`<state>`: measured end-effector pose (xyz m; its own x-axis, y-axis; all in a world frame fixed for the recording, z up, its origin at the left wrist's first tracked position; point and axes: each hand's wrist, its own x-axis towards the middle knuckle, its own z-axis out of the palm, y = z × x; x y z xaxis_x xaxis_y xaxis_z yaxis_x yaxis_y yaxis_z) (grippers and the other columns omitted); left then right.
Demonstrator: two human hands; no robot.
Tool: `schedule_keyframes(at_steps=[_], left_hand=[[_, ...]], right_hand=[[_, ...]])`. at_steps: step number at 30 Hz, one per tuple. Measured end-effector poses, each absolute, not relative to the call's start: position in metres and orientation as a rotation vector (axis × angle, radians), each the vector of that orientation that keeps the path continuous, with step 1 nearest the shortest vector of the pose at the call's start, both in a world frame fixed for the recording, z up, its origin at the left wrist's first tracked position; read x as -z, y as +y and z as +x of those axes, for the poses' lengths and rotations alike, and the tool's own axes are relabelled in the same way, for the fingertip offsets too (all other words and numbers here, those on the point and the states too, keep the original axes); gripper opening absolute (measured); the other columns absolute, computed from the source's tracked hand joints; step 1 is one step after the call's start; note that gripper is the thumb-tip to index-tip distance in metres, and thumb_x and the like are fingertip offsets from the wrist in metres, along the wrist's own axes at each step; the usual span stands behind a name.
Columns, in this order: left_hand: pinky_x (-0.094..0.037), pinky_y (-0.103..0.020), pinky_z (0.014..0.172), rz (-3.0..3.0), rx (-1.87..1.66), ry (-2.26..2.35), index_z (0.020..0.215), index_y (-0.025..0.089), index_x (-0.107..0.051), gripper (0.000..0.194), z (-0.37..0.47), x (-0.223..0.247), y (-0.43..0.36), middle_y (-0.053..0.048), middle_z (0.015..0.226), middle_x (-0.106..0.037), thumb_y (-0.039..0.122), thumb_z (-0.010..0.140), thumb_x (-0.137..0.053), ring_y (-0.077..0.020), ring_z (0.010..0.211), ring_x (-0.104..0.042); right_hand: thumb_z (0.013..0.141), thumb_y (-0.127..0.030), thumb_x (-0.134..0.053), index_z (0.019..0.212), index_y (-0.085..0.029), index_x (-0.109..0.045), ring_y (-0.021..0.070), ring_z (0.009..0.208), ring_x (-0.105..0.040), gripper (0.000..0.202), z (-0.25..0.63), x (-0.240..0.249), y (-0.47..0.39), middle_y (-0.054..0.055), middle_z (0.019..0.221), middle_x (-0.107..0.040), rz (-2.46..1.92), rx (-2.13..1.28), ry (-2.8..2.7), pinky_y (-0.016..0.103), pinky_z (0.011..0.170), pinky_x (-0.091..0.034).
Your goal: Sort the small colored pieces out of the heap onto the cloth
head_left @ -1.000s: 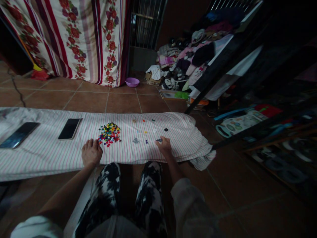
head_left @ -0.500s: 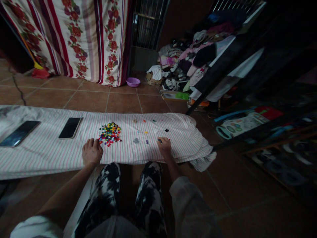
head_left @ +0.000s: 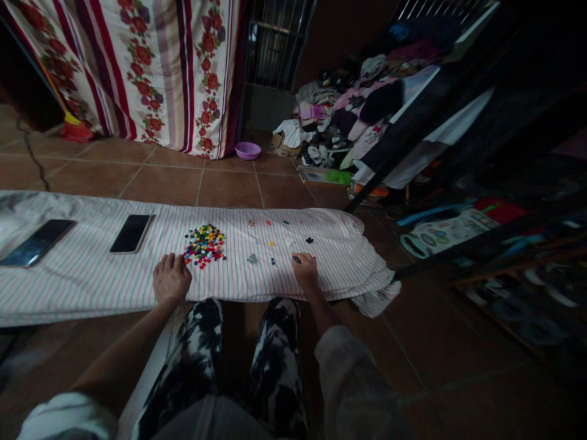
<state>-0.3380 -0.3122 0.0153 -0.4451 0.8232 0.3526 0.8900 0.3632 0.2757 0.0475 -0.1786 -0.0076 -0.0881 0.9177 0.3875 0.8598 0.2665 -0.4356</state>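
Note:
A pile of small, colourful bead-like pieces (head_left: 205,245) lies on the striped cloth (head_left: 114,284). Just left of its near edge rests my left hand (head_left: 172,278), palm down with the fingers laid on the cloth and nothing visible in them. Over small sorted groups to the right, my right hand (head_left: 306,270) is closed, fingers pinched; a dark bit shows at the fingertips, too small to name. Around it lie black pieces (head_left: 309,240), white pieces (head_left: 288,241), dark purple pieces (head_left: 273,261), grey pieces (head_left: 252,259) and yellow pieces (head_left: 271,244).
Two phones, one dark (head_left: 39,242) and one with a pale edge (head_left: 132,233), lie on the cloth at left. Farther back are orange pieces (head_left: 268,222) and green pieces (head_left: 286,222). A purple basin (head_left: 247,150) and heaped clothes (head_left: 339,116) stand beyond on the tiled floor.
Both hands keep almost the same place and pose. The view has shifted very slightly; the pile and the sorted groups look unchanged.

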Motion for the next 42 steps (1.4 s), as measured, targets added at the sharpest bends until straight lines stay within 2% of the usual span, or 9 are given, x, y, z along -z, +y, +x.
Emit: schedule_keyframes(at_steps=[9, 18, 22, 27, 31, 36, 42], left_hand=[[-0.033, -0.048, 0.103, -1.595, 0.625, -2.457, 0.12, 0.015, -0.058, 0.038, -0.339, -0.016, -0.312, -0.017, 0.131, -0.053, 0.024, 0.087, -0.042, -0.0311, 0.128, -0.041], [-0.032, -0.048, 0.104, -1.58, 0.645, -2.476, 0.12, 0.014, -0.058, 0.039, -0.338, -0.015, -0.312, -0.018, 0.133, -0.052, 0.024, 0.088, -0.04, -0.0319, 0.13, -0.04], [-0.032, -0.048, 0.105, -1.576, 0.647, -2.483, 0.12, 0.013, -0.058, 0.039, -0.338, -0.016, -0.312, -0.019, 0.133, -0.052, 0.024, 0.089, -0.037, -0.032, 0.13, -0.04], [-0.032, -0.048, 0.104, -1.572, 0.66, -2.473, 0.119, 0.014, -0.059, 0.038, -0.338, -0.016, -0.312, -0.018, 0.133, -0.052, 0.024, 0.089, -0.038, -0.0318, 0.13, -0.04], [-0.031, -0.046, 0.105, -1.574, 0.665, -2.472, 0.118, 0.014, -0.059, 0.037, -0.338, -0.017, -0.312, -0.017, 0.132, -0.053, 0.025, 0.09, -0.036, -0.0306, 0.13, -0.04], [-0.032, -0.046, 0.104, -1.583, 0.654, -2.46, 0.119, 0.013, -0.058, 0.038, -0.338, -0.018, -0.313, -0.018, 0.132, -0.053, 0.025, 0.091, -0.035, -0.031, 0.129, -0.042], [-0.033, -0.047, 0.104, -1.581, 0.678, -2.427, 0.118, 0.013, -0.059, 0.037, -0.339, -0.015, -0.313, -0.018, 0.13, -0.054, 0.024, 0.089, -0.04, -0.0309, 0.128, -0.043]], right_hand=[[0.079, -0.027, -0.051, 0.097, -0.017, -0.072, 0.0218, 0.091, -0.056, 0.03, 0.052, 0.01, -0.169, 0.01, 0.095, -0.067, -1.591, -0.185, -1.936, 0.036, 0.09, -0.04], [0.085, -0.034, -0.046, 0.1, -0.015, -0.071, 0.0237, 0.093, -0.056, 0.035, 0.04, -0.009, -0.177, 0.012, 0.098, -0.067, -1.543, -0.079, -1.83, 0.037, 0.089, -0.041], [0.087, -0.035, -0.045, 0.102, -0.015, -0.07, 0.0227, 0.088, -0.056, 0.035, 0.004, -0.026, -0.185, 0.012, 0.097, -0.067, -1.433, -0.153, -1.874, 0.035, 0.087, -0.043], [0.09, -0.03, -0.045, 0.099, -0.019, -0.069, 0.0186, 0.082, -0.059, 0.028, -0.074, -0.034, -0.21, 0.007, 0.092, -0.065, -1.217, -0.453, -2.073, 0.03, 0.081, -0.047], [0.09, -0.024, -0.047, 0.101, -0.023, -0.069, 0.017, 0.087, -0.06, 0.024, -0.132, -0.03, -0.231, 0.005, 0.097, -0.063, -1.103, -0.597, -2.26, 0.027, 0.08, -0.047], [0.091, -0.022, -0.048, 0.113, -0.025, -0.065, 0.0179, 0.098, -0.058, 0.028, -0.177, -0.032, -0.242, 0.005, 0.107, -0.061, -1.195, -0.571, -2.418, 0.027, 0.083, -0.046], [0.094, -0.023, -0.045, 0.115, -0.025, -0.061, 0.0163, 0.105, -0.055, 0.026, -0.201, -0.042, -0.244, 0.005, 0.113, -0.059, -1.362, -0.516, -2.546, 0.026, 0.089, -0.044]])
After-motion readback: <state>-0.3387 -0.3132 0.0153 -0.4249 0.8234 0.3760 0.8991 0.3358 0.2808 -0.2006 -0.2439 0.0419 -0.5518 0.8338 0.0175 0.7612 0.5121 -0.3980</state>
